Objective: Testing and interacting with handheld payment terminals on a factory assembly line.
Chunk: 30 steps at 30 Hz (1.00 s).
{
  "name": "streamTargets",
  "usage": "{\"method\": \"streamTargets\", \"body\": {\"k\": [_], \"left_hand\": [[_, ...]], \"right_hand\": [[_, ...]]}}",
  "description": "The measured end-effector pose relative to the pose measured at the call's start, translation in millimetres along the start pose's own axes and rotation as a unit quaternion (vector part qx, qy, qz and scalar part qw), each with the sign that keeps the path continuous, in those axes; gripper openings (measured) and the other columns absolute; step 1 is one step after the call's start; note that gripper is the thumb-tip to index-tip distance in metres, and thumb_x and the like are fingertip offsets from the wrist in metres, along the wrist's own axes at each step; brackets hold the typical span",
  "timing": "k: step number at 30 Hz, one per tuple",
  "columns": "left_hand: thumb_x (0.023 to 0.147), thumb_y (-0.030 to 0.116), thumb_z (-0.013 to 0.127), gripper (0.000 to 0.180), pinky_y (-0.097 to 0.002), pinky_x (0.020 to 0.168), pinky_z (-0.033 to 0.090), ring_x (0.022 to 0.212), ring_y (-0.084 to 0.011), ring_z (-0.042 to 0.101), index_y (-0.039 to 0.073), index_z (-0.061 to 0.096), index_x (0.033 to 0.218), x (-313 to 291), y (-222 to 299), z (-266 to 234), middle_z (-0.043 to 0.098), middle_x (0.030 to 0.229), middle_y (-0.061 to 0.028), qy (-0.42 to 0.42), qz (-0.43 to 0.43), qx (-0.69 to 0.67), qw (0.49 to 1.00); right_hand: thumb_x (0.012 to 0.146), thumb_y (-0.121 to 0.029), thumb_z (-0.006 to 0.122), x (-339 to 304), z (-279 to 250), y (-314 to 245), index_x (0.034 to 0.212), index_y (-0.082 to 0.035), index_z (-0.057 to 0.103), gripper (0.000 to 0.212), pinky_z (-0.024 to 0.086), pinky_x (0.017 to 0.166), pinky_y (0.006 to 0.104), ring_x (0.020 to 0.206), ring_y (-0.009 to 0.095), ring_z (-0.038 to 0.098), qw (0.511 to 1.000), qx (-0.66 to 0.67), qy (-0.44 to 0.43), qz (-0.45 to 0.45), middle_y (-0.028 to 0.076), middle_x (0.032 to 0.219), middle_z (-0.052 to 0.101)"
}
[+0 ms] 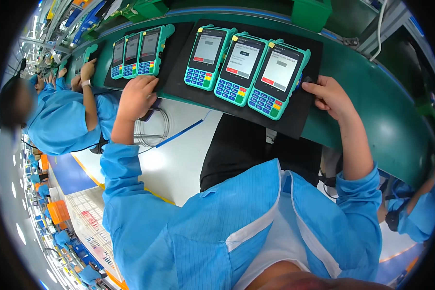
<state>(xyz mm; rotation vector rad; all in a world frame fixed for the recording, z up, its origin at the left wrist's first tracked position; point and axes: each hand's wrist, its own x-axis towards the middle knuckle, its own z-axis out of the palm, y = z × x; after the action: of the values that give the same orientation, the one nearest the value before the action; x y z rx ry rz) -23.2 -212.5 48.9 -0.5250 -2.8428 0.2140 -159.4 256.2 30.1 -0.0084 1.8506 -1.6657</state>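
Observation:
Three teal card payment terminals point(278, 72) with lit screens and blue keypads lie side by side on a black mat point(179, 82) in front of me. My right hand point(329, 96) is beside the rightmost one, thumb and forefinger pinched at its right edge. A small blue piece point(299, 81) shows there, but what the fingertips grip is unclear. On the left, three more card payment terminals point(149, 50) lie on another black mat. My left hand point(137, 95) rests at their near end, by the mat's edge, fingers stretched forward and seemingly holding nothing.
The green bench point(372, 111) curves away to the right. Green bins point(311, 14) stand at its back. A co-worker in blue point(65, 113) sits close on my left; another person's sleeve point(415, 217) shows at far right. Coiled cable point(152, 128) hangs below the bench.

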Motion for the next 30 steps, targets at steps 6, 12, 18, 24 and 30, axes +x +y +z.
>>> {"method": "streamTargets", "body": {"k": [6, 12, 18, 24, 30], "left_hand": [[0.073, 0.004, 0.066, 0.041, -0.0386, 0.079, 0.047, 0.09, -0.0275, 0.057, 0.005, 0.063, 0.114, 0.0, -33.8, 60.0, 0.057, 0.094, -0.0089, 0.044, -0.091, 0.064, 0.993], [0.075, 0.006, 0.068, 0.033, -0.04, 0.073, 0.046, 0.083, -0.03, 0.056, -0.001, 0.064, 0.107, -24.5, -126.3, 98.3, 0.056, 0.09, -0.0117, 0.153, -0.038, 0.06, 0.986], [0.077, 0.007, 0.067, 0.03, -0.0383, 0.069, 0.044, 0.078, -0.0288, 0.055, -0.001, 0.064, 0.105, -16.2, -111.9, 93.8, 0.053, 0.084, -0.0106, 0.16, 0.071, 0.032, 0.984], [0.077, 0.001, 0.066, 0.011, -0.0326, 0.06, 0.039, 0.066, -0.0196, 0.05, -0.002, 0.064, 0.087, 13.1, -33.3, 65.2, 0.043, 0.072, -0.0052, 0.196, 0.211, -0.03, 0.957], [0.076, -0.001, 0.065, 0.01, -0.0324, 0.06, 0.038, 0.065, -0.0195, 0.048, -0.003, 0.063, 0.085, 14.8, -28.4, 56.9, 0.042, 0.072, -0.0058, 0.198, 0.212, -0.049, 0.956]], "right_hand": [[0.086, -0.022, 0.07, 6.9, -5.0, -4.0, 0.08, -0.002, 0.054, 0.026, 0.02, 0.036, 0.0212, 0.04, 0.003, 0.035, 0.998, -0.038, 0.051, 0.013, -0.002, 0.062, 0.048], [0.086, -0.024, 0.069, 2.0, -4.6, 1.6, 0.079, -0.004, 0.052, 0.027, 0.017, 0.035, 0.0195, 0.04, 0.001, 0.031, 0.99, -0.046, 0.13, 0.027, -0.005, 0.059, 0.043], [0.089, -0.018, 0.064, -6.4, 2.5, 16.5, 0.085, -0.005, 0.052, 0.019, 0.026, 0.037, 0.0193, 0.043, 0.002, 0.036, 0.979, -0.047, 0.195, 0.04, -0.005, 0.061, 0.044], [0.088, -0.022, 0.065, -7.8, -10.8, -6.6, 0.09, -0.005, 0.055, 0.019, 0.035, 0.045, 0.0198, 0.052, 0.005, 0.045, 0.939, -0.038, 0.33, -0.083, -0.004, 0.066, 0.048], [0.086, -0.026, 0.066, 93.8, -43.1, -1.7, 0.091, -0.005, 0.065, 0.021, 0.048, 0.063, 0.0329, 0.07, 0.02, 0.063, 0.801, -0.359, 0.394, -0.273, 0.007, 0.084, 0.067]]}}
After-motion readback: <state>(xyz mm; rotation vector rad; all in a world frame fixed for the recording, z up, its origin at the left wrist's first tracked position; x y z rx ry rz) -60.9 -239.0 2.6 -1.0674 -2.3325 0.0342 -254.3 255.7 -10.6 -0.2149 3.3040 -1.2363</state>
